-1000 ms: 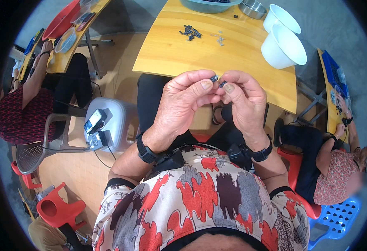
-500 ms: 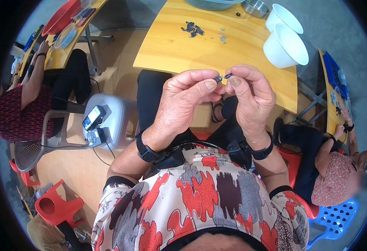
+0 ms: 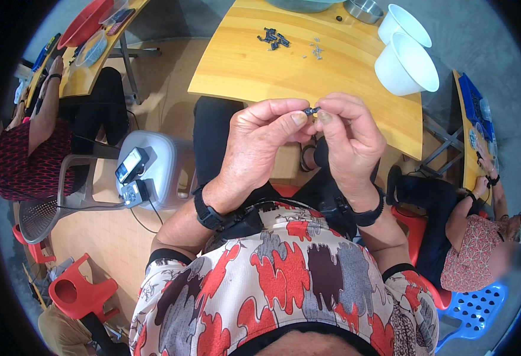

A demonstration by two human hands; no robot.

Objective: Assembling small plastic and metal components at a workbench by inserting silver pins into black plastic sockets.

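Note:
Between my two hands, just off the near edge of the wooden table (image 3: 242, 77), is a small black cylindrical part (image 3: 311, 111). My left hand (image 3: 260, 139) pinches its left end between thumb and fingertips. The fingertips of my right hand (image 3: 350, 133) are closed on its right end, and they cover most of that side. Whether it is one piece or two joined pieces, I cannot tell. Farther back on the table lie a loose pile of similar black parts (image 3: 273, 39) and a scatter of tiny clear pieces (image 3: 317, 50).
Two white tubs (image 3: 406, 65) stand at the table's right side, near a metal bowl (image 3: 364, 10) and a large basin (image 3: 305, 5). To my left, a grey stool (image 3: 153, 184) bears small devices with cables. Other people sit at tables on both sides.
My right hand has moved slightly left, toward my left hand. The gap between the two black ends has closed, so they now meet.

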